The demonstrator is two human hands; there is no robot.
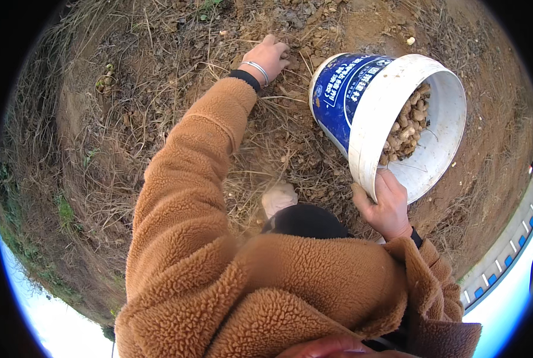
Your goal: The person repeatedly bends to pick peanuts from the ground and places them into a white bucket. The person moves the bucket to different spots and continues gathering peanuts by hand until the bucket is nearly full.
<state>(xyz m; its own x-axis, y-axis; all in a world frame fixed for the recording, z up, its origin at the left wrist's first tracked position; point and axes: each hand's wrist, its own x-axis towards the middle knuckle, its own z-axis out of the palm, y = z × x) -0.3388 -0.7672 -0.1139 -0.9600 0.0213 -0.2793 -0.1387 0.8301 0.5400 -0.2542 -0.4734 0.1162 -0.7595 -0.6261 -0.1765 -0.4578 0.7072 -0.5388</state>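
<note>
My right hand (385, 203) grips the rim of a white plastic bucket (409, 67) with a blue printed side, its thumb outside and its fingers at the inner edge. The bucket lies tilted on the ground, its mouth towards the right. Peanuts in their shells (407, 127) are heaped inside against the wall. To the left of the bucket's base, my left hand (268, 58) reaches down to the soil with its fingers curled. Whether it holds anything is hidden. A metal bangle (256, 69) is round the left wrist.
Dry stalks and clods cover the brown soil (266, 129). A pale shoe (280, 198) and a dark-clothed knee (309, 221) are below my arms. A small clump of pods (106, 83) lies at the left; a pale pod (410, 41) lies beyond the bucket.
</note>
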